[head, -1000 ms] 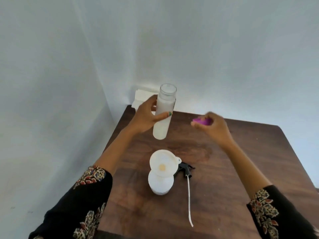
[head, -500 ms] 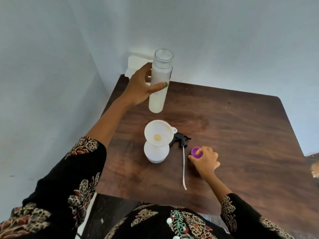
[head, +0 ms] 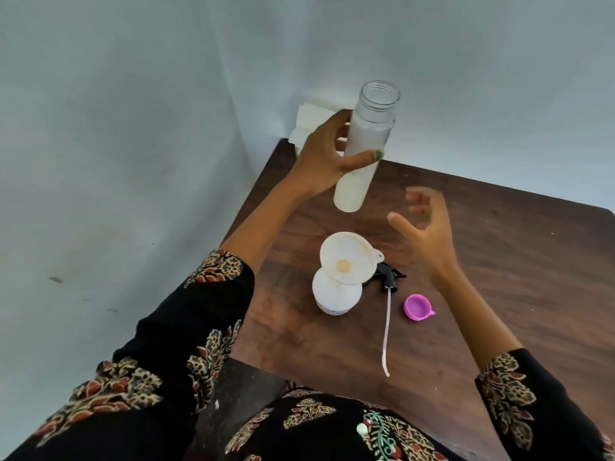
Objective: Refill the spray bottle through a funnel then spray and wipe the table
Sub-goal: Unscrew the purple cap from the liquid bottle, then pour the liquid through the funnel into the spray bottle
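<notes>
The table (head: 499,294) was dark wood and stood in a corner, and it carried everything below the two hands. The left hand (head: 321,161) held a tall jar (head: 364,148) in the air, with its grip clamped around the middle of the jar: the thumb lay across the front and the fingers were behind. The jar was without a lid, almost upright, and full of a milky liquid. The right hand (head: 429,227) hovered just right of the jar's bottom; its grip was apart, fingers spread, holding nothing.

The spray bottle (head: 336,294) stood on the table below the left grip, a little toward the person, with the funnel (head: 347,257) sitting in its neck. The spray head (head: 387,277) with its long tube lay just right of the bottle, under the right wrist, and the pink lid (head: 417,307) lay beside the tube.

I think the pouring was the next step, and there the risk was. The funnel seemed to sit tilted in the neck, so a touch from the jar could tip it. The jar mouth was wide, so a fast tilt could flood the funnel and spill on the table.
</notes>
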A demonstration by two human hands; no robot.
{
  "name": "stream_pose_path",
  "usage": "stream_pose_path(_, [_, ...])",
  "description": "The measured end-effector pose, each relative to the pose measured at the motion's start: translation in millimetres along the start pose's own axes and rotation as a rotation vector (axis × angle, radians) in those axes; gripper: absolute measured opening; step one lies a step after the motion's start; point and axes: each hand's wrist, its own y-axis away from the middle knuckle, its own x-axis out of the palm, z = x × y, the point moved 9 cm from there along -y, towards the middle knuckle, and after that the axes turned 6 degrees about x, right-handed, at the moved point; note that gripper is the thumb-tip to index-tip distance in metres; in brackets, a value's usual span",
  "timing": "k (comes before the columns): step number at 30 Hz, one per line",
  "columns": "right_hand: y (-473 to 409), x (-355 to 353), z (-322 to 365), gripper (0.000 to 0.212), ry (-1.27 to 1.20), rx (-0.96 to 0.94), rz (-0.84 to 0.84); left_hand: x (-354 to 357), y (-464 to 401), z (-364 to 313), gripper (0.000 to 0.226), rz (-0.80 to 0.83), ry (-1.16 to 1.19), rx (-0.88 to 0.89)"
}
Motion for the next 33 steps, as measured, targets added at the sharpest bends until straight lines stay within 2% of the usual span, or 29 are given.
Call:
stream_pose_path(2, [-6,22,32,0.065,0.062,-0.091,0.153,-2,1,-6,0.064,-0.004,-0.006,0.004])
stream_pose_path(5, [-12,42,61,0.077,0.073,-0.198,0.229,-11,0,-13,0.063,-0.017,0.01,0.019])
stream_pose_path(10, [-15,28,78,0.067,-0.08,-0.238,0.075,7,14,-23,0.062,0.031,0.073,0.007])
stream_pose_path(11, [-21,39,86,0.063,-0.063,-0.271,0.129,-4,18,-18,0.062,-0.043,0.107,-0.007])
stream_pose_path(12, [-19,41,90,0.06,-0.049,-0.294,0.127,-4,21,-17,0.062,-0.05,0.135,-0.012])
stream_pose_path(15, [-18,30,96,0.055,-0.053,-0.347,0.061,6,35,-20,0.067,0.027,0.252,-0.037])
stream_pose_path(19, [-24,21,89,0.058,0.116,-0.359,0.046,13,72,-1,0.086,0.096,0.223,-0.127])
stream_pose_path(23, [-24,23,75,0.058,0.288,-0.415,0.077,35,120,36,0.092,0.205,0.094,-0.282])
stream_pose_path(28, [-19,30,59,0.055,0.476,-0.491,0.097,51,148,53,0.091,0.163,0.051,-0.326])
stream_pose_path(33, [-18,38,47,0.056,0.543,-0.567,0.11,54,149,60,0.09,0.143,0.051,-0.335])
